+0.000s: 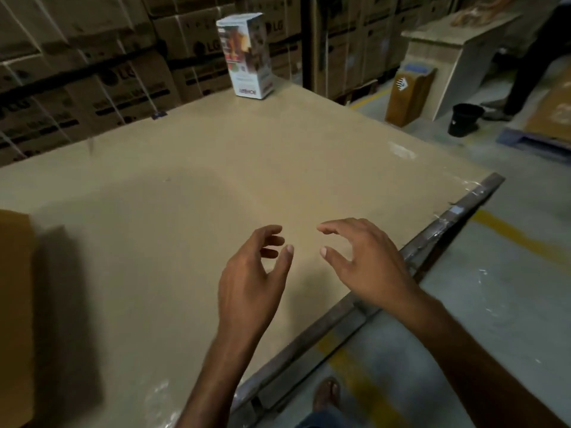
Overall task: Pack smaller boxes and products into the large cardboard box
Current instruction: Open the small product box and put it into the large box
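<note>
White product box stands upright at the far tabletop corner. Empty left hand and right hand hover, fingers released. Likely step: retrieval, needing a long reach.

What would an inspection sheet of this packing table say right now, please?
Surface: tan table top, metal-framed edge on the near right.
Job's things: white product box upright at the far edge; brown cardboard box partly in view at the left.
Clutter: shiny tape-like patch on the top.
Grippers: left hand and right hand hover over the table, fingers loosely curled, holding nothing.
Cables: nothing seen.
Surroundings: stacked cartons behind; brown bin and black bucket on the floor; another person at far right.
</note>
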Tool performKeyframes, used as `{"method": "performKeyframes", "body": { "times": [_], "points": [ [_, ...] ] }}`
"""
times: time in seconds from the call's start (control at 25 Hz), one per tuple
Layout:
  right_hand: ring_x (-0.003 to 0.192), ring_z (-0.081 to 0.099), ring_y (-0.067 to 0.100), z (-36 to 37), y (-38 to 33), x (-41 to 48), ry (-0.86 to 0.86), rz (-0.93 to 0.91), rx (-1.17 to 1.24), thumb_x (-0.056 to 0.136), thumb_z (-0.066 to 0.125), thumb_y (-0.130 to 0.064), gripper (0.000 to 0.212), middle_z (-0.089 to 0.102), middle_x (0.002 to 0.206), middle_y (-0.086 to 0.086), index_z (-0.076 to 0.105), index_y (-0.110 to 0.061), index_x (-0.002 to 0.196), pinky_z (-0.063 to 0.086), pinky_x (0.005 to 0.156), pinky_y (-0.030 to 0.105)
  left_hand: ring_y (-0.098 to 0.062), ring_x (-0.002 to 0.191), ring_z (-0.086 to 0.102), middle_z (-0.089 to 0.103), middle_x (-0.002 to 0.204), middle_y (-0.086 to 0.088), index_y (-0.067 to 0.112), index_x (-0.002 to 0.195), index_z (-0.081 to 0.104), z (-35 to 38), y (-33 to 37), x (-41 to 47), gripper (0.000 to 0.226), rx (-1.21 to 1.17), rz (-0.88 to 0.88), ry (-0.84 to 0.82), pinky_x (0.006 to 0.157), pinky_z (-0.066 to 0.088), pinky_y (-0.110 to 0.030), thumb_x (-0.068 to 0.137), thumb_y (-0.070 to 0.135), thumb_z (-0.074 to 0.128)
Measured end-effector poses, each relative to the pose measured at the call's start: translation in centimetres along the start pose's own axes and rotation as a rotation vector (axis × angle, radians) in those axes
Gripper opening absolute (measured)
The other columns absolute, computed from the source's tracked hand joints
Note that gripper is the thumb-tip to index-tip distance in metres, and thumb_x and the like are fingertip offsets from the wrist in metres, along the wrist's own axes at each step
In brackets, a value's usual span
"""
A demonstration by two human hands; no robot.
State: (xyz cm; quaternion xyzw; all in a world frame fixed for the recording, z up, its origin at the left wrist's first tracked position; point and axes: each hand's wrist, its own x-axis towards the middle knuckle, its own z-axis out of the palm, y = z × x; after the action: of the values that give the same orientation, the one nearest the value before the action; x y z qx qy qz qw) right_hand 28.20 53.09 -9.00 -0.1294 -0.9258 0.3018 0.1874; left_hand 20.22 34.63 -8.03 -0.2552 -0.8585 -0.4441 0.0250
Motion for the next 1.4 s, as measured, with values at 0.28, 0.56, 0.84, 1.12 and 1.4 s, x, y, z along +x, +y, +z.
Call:
{"method": "performKeyframes", "body": {
  "times": [0.28,0.56,0.84,1.12,1.4],
  "points": [
    [0.113,0.061,0.009,-6.1,12.4,5.5,0.137,0.180,0.050,0.092,0.074,-0.022,0.036,0.070,0.120,-0.010,0.070,-0.022,0.127,0.053,0.098,0.036,0.005,0.100,0.066,0.069,0.112,0.023,0.038,0.122,0.062,13.5,5.7,9.7,0.024,-0.090,0.061,-0.155,0.074,0.056,-0.032,0.098,0.041,0.063],
    [0.117,0.059,0.012,-14.5,28.8,8.7,0.215,0.249,-0.015,0.091,0.073,-0.020,0.037,0.068,0.123,-0.010,0.068,-0.023,0.128,0.050,0.098,0.032,0.000,0.117,0.059,0.062,0.130,0.020,0.034,0.135,0.056,30.0,14.4,16.7,0.037,0.014,0.202,-0.191,0.086,0.052,-0.029,0.099,0.039,0.063],
    [0.119,0.054,0.008,-27.2,44.9,12.7,-0.003,0.133,-0.056,0.092,0.071,-0.022,0.042,0.066,0.126,-0.012,0.065,-0.026,0.133,0.046,0.098,0.025,0.000,0.113,0.060,0.063,0.130,0.019,0.034,0.132,0.059,47.1,25.6,19.3,0.034,-0.029,0.034,-0.073,0.080,0.055,-0.033,0.099,0.038,0.064],
    [0.117,0.058,0.014,-31.3,55.5,21.0,-0.123,-0.002,-0.009,0.091,0.074,-0.024,0.040,0.068,0.123,-0.008,0.067,-0.027,0.130,0.045,0.096,0.027,-0.007,0.117,0.060,0.066,0.128,0.012,0.028,0.134,0.060,55.7,30.1,24.4,0.037,0.138,-0.064,0.030,0.092,0.051,-0.029,0.098,0.036,0.065],
    [0.114,0.058,0.016,-31.2,62.7,32.9,-0.211,-0.168,-0.037,0.089,0.075,-0.022,0.040,0.069,0.120,-0.007,0.068,-0.026,0.128,0.039,0.095,0.021,-0.021,0.124,0.056,0.062,0.136,0.002,0.025,0.142,0.054,62.5,28.5,34.3,0.048,0.407,-0.130,0.177,0.095,0.045,-0.038,0.096,0.035,0.064]
  ]
}}
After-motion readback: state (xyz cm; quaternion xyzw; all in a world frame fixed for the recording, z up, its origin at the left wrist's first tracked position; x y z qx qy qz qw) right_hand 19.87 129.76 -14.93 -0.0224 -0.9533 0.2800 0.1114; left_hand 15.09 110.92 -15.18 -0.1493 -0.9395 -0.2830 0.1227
